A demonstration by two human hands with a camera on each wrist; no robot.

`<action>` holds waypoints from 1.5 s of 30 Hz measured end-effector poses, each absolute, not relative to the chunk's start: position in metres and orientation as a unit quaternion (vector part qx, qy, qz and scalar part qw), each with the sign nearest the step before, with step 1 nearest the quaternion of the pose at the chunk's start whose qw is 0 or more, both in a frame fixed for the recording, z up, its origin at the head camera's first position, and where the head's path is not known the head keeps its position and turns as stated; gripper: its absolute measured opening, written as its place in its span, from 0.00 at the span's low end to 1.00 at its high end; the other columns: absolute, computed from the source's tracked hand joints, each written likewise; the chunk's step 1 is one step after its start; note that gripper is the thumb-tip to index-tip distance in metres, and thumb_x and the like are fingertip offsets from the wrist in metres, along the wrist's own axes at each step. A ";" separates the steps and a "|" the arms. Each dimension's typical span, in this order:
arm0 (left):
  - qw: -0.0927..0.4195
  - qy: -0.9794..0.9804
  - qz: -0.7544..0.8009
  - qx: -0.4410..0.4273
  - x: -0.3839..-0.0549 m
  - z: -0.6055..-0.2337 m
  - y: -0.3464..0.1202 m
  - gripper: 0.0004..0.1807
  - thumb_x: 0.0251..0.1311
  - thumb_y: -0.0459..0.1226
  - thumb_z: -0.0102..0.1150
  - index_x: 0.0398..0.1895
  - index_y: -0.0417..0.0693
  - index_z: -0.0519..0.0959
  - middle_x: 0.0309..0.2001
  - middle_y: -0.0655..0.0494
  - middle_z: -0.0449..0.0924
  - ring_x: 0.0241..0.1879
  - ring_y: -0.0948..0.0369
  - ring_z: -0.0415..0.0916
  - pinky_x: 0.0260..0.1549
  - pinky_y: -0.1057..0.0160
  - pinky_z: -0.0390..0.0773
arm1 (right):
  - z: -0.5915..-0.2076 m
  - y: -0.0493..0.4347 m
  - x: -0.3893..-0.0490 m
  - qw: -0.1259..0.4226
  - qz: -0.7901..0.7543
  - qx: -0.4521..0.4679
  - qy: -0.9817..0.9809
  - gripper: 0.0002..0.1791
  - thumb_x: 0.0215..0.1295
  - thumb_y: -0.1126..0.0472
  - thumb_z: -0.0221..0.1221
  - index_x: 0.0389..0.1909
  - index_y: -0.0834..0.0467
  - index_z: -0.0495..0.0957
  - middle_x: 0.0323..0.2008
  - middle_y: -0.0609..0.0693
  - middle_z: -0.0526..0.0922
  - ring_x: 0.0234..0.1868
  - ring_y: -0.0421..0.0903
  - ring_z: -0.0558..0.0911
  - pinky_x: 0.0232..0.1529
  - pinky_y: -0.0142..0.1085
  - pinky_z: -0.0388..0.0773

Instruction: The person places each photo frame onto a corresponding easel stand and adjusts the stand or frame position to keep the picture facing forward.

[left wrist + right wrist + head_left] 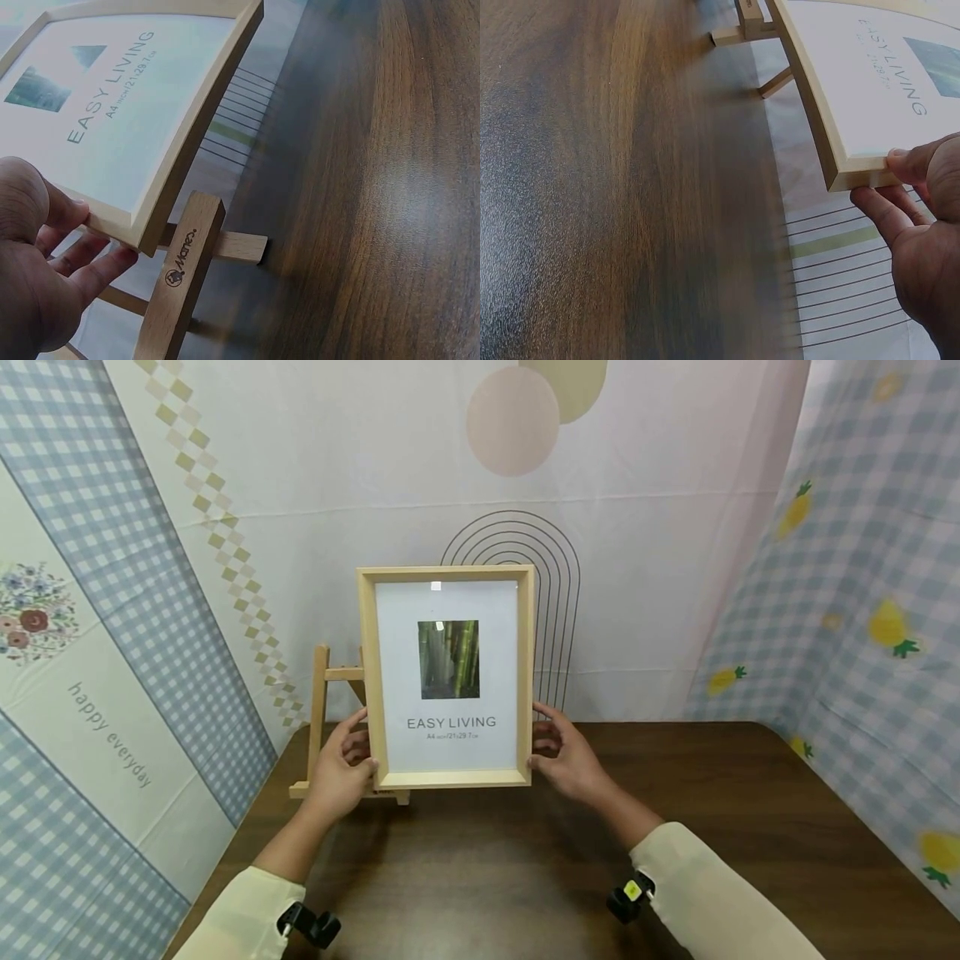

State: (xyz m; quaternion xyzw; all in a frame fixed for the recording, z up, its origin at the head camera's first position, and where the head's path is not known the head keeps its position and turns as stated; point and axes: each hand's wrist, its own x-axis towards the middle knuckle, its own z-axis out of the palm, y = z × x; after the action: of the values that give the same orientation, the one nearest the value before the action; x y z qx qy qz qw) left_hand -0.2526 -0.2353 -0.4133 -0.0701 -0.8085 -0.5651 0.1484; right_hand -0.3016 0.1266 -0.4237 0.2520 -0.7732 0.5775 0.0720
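Note:
A light wooden picture frame point(450, 779) is held upright between both hands, its front with a bamboo picture and "EASY LIVING" print facing the head camera. My left hand point(343, 768) grips its left side near the lower corner, thumb on the front and fingers at the edge. On the opposite side my right hand point(570, 758) pinches the lower edge in the same way, as the right wrist view shows. Behind the frame's left part stands a small wooden easel point(318, 714), partly hidden by it. In the left wrist view the frame's corner overlaps the easel's lower bar point(180, 277).
A dark brown wooden table point(480, 868) lies beneath. Behind it hangs a white cloth point(337, 460) with printed arches and circles. Blue checked cloths line the left point(150, 527) and right point(862, 693) sides. Each sleeve carries a black wrist device.

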 end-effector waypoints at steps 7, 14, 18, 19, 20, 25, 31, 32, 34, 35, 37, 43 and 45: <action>0.155 -0.815 -0.554 -0.069 -0.254 -0.414 -0.237 0.45 0.61 0.16 0.55 0.81 0.50 0.58 0.61 0.33 0.74 0.55 0.41 0.76 0.43 0.66 0.80 | -0.424 0.125 -0.303 0.070 0.570 0.247 -0.780 0.50 0.55 0.84 0.63 0.78 0.56 0.58 0.57 0.65 0.78 0.49 0.60 0.83 0.49 0.45 0.83; 0.155 -0.818 -0.550 -0.067 -0.253 -0.415 -0.240 0.45 0.61 0.17 0.55 0.81 0.53 0.59 0.62 0.35 0.74 0.55 0.41 0.77 0.42 0.61 0.82 | -0.422 0.123 -0.301 0.066 0.565 0.248 -0.784 0.49 0.58 0.83 0.63 0.78 0.56 0.57 0.58 0.66 0.77 0.51 0.61 0.82 0.49 0.45 0.83; 0.156 -0.821 -0.545 -0.068 -0.254 -0.415 -0.240 0.45 0.62 0.18 0.54 0.81 0.53 0.58 0.63 0.35 0.74 0.56 0.41 0.77 0.42 0.60 0.83 | -0.422 0.122 -0.301 0.066 0.562 0.249 -0.786 0.49 0.59 0.83 0.63 0.79 0.56 0.56 0.59 0.66 0.76 0.52 0.61 0.82 0.48 0.45 0.83; 0.156 -0.821 -0.545 -0.068 -0.254 -0.414 -0.240 0.45 0.62 0.18 0.55 0.81 0.53 0.58 0.63 0.35 0.74 0.56 0.41 0.77 0.42 0.59 0.83 | -0.422 0.122 -0.302 0.068 0.562 0.249 -0.786 0.49 0.59 0.83 0.63 0.79 0.57 0.56 0.59 0.67 0.76 0.52 0.62 0.82 0.48 0.45 0.83; 0.157 -0.821 -0.544 -0.071 -0.255 -0.414 -0.240 0.45 0.62 0.18 0.54 0.81 0.52 0.57 0.63 0.34 0.73 0.56 0.40 0.77 0.42 0.59 0.83 | -0.422 0.122 -0.302 0.069 0.562 0.248 -0.786 0.49 0.59 0.83 0.63 0.79 0.58 0.56 0.59 0.67 0.76 0.52 0.62 0.82 0.49 0.46 0.83; 0.156 -0.821 -0.544 -0.068 -0.255 -0.413 -0.242 0.45 0.63 0.17 0.53 0.82 0.53 0.56 0.64 0.34 0.73 0.57 0.40 0.76 0.42 0.59 0.83 | -0.420 0.118 -0.303 0.070 0.561 0.243 -0.789 0.49 0.57 0.85 0.62 0.79 0.60 0.56 0.59 0.69 0.76 0.51 0.65 0.81 0.50 0.51 0.82; 0.146 -0.820 -0.550 -0.059 -0.255 -0.414 -0.244 0.46 0.63 0.17 0.53 0.82 0.55 0.55 0.64 0.35 0.73 0.58 0.41 0.75 0.43 0.58 0.82 | -0.421 0.117 -0.303 0.073 0.565 0.254 -0.782 0.49 0.57 0.84 0.63 0.78 0.56 0.59 0.57 0.65 0.78 0.50 0.60 0.82 0.50 0.46 0.82; 0.147 -0.820 -0.549 -0.058 -0.255 -0.415 -0.243 0.46 0.63 0.17 0.53 0.82 0.55 0.55 0.63 0.35 0.73 0.58 0.41 0.75 0.43 0.59 0.82 | -0.422 0.117 -0.304 0.072 0.567 0.255 -0.780 0.49 0.57 0.84 0.63 0.78 0.56 0.58 0.57 0.65 0.78 0.50 0.60 0.82 0.51 0.46 0.82; 0.147 -0.821 -0.549 -0.055 -0.255 -0.415 -0.243 0.46 0.64 0.17 0.53 0.82 0.55 0.55 0.64 0.35 0.73 0.59 0.41 0.75 0.44 0.59 0.82 | -0.422 0.117 -0.304 0.072 0.565 0.256 -0.781 0.49 0.57 0.84 0.64 0.78 0.56 0.58 0.56 0.65 0.78 0.50 0.59 0.82 0.51 0.46 0.82; 0.147 -0.821 -0.549 -0.055 -0.255 -0.415 -0.243 0.46 0.64 0.18 0.53 0.82 0.55 0.55 0.64 0.35 0.72 0.59 0.41 0.75 0.43 0.59 0.82 | -0.421 0.117 -0.304 0.074 0.564 0.257 -0.782 0.49 0.57 0.84 0.64 0.78 0.57 0.58 0.56 0.65 0.78 0.50 0.59 0.82 0.51 0.46 0.82; 0.148 -0.821 -0.549 -0.054 -0.254 -0.414 -0.244 0.46 0.64 0.18 0.53 0.82 0.55 0.54 0.64 0.35 0.72 0.59 0.40 0.74 0.43 0.60 0.82 | -0.421 0.116 -0.304 0.075 0.562 0.257 -0.782 0.49 0.58 0.83 0.64 0.78 0.57 0.58 0.57 0.65 0.78 0.50 0.59 0.82 0.50 0.46 0.83; 0.150 -0.822 -0.547 -0.049 -0.254 -0.415 -0.248 0.45 0.64 0.18 0.53 0.82 0.54 0.54 0.64 0.34 0.72 0.59 0.40 0.74 0.42 0.61 0.81 | -0.421 0.112 -0.306 0.068 0.566 0.258 -0.780 0.49 0.58 0.83 0.63 0.79 0.56 0.58 0.57 0.64 0.78 0.50 0.59 0.82 0.49 0.44 0.83; 0.151 -0.824 -0.545 -0.047 -0.254 -0.415 -0.249 0.45 0.64 0.19 0.52 0.82 0.55 0.54 0.64 0.34 0.72 0.59 0.40 0.74 0.42 0.62 0.81 | -0.421 0.110 -0.307 0.067 0.566 0.258 -0.780 0.49 0.58 0.83 0.63 0.79 0.55 0.57 0.57 0.64 0.78 0.50 0.59 0.82 0.48 0.44 0.83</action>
State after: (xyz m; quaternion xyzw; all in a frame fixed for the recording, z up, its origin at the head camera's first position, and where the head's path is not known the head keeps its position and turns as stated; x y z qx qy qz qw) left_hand -0.2540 -0.2491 -0.4146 -0.0467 -0.8235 -0.5449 0.1506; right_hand -0.3069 0.1102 -0.4212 0.2578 -0.7804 0.5656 0.0673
